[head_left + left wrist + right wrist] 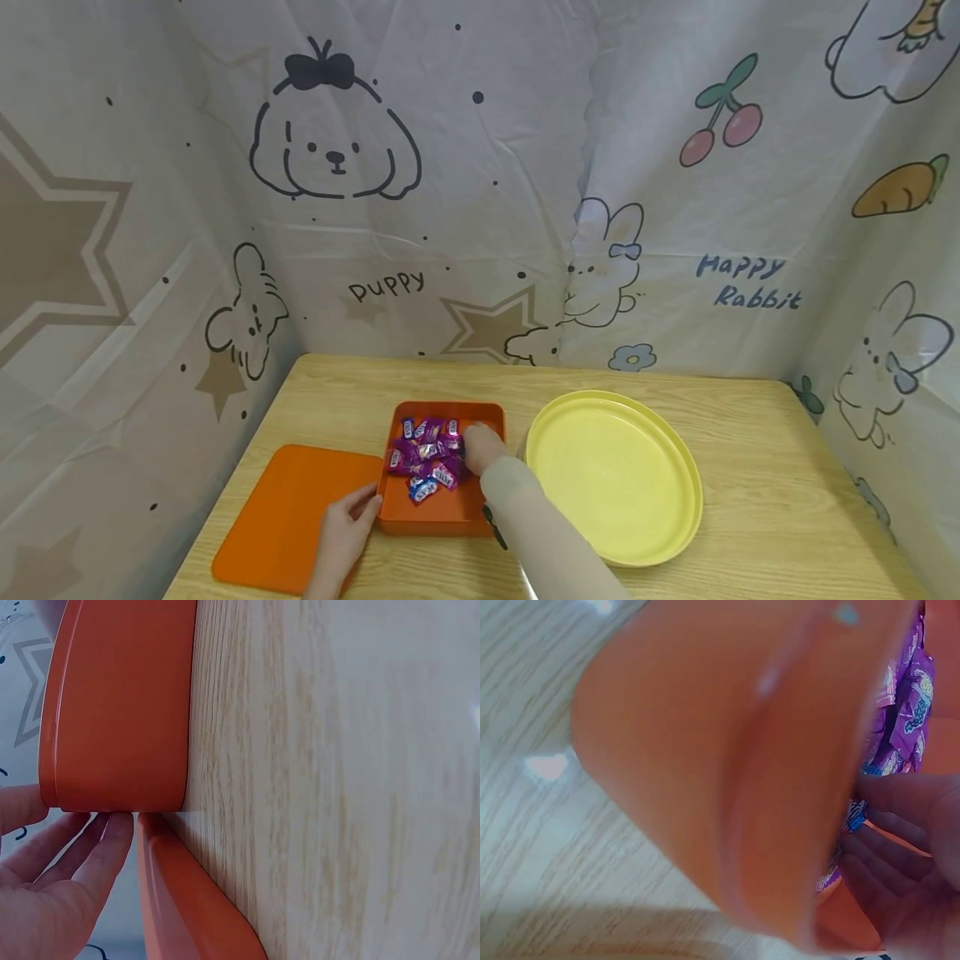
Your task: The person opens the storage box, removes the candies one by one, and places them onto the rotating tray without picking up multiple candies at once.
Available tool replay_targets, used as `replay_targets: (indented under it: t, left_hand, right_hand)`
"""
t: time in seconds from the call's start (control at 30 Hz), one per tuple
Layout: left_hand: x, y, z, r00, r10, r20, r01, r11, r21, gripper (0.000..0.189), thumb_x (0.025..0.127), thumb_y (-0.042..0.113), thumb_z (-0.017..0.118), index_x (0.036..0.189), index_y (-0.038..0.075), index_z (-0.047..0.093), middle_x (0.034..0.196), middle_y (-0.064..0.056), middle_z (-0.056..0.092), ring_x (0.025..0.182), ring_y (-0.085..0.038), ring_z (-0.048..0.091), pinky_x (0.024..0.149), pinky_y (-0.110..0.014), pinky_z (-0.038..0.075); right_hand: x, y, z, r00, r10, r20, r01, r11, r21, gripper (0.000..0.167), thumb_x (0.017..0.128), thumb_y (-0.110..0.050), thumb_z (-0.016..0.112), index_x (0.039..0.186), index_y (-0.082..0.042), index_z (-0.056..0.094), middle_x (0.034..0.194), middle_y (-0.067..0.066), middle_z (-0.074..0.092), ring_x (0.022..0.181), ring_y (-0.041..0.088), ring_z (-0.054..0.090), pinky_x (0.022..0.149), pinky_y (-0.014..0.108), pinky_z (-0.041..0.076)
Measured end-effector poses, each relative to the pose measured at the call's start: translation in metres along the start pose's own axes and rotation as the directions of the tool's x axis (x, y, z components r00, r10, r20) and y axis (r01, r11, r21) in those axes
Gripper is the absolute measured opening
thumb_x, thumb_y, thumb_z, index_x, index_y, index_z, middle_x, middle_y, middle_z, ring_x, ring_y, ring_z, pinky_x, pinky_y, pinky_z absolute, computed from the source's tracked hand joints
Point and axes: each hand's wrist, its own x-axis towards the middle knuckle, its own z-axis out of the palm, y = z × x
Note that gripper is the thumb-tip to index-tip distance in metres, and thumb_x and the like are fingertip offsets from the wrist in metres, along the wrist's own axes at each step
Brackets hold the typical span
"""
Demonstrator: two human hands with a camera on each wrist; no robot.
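Observation:
An orange square box (pixel 438 527) stands on the table, with several purple and blue wrapped candies (pixel 429 451) piled inside. My left hand (pixel 347 527) is at the box's left side. In the left wrist view its fingers (pixel 112 844) are fairly straight and touch the box's side wall, the thumb near the rim. My right hand (pixel 482 450) reaches into the right part of the box. Its fingers close around a blue-wrapped candy (pixel 856 815) in the right wrist view, partly hidden by the box wall.
A flat orange lid (pixel 296 508) lies left of the box, close against it. Right of the box sits a large round yellow tray (pixel 611 479), under the reach of my right sleeve (pixel 547 537). A printed curtain (pixel 465 217) encloses the wooden table (pixel 765 483) at the back and sides.

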Motion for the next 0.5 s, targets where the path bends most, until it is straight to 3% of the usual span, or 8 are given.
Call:
replay_targets:
  t: [0.2, 0.5]
  left_hand:
    - [0.0001, -0.0010, 0.0011, 1.000, -0.011, 0.004, 0.011, 1.000, 0.004, 0.033, 0.090, 0.010, 0.057, 0.115, -0.011, 0.057, 0.109, -0.026, 0.061, 0.098, -0.033, 0.062, 0.082, -0.038, 0.052]
    - [0.0001, -0.0024, 0.0014, 1.000, -0.009, 0.001, 0.009, 1.000, 0.015, 0.033, 0.090, 0.010, 0.057, 0.115, -0.011, 0.057, 0.110, -0.026, 0.061, 0.099, -0.033, 0.061, 0.083, -0.039, 0.051]
  right_hand:
    - [-0.0058, 0.0022, -0.0017, 0.996, -0.076, -0.035, 0.074, 0.995, -0.071, 0.007, 0.078, -0.007, 0.068, 0.084, -0.004, 0.069, 0.082, 0.008, 0.066, 0.080, 0.020, 0.062, 0.076, 0.029, 0.052]
    - [-0.0068, -0.0027, -0.0054, 0.998, -0.056, -0.031, 0.054, 0.997, -0.058, 0.009, 0.080, -0.013, 0.069, 0.081, -0.004, 0.069, 0.077, 0.007, 0.067, 0.072, 0.019, 0.064, 0.066, 0.030, 0.053]
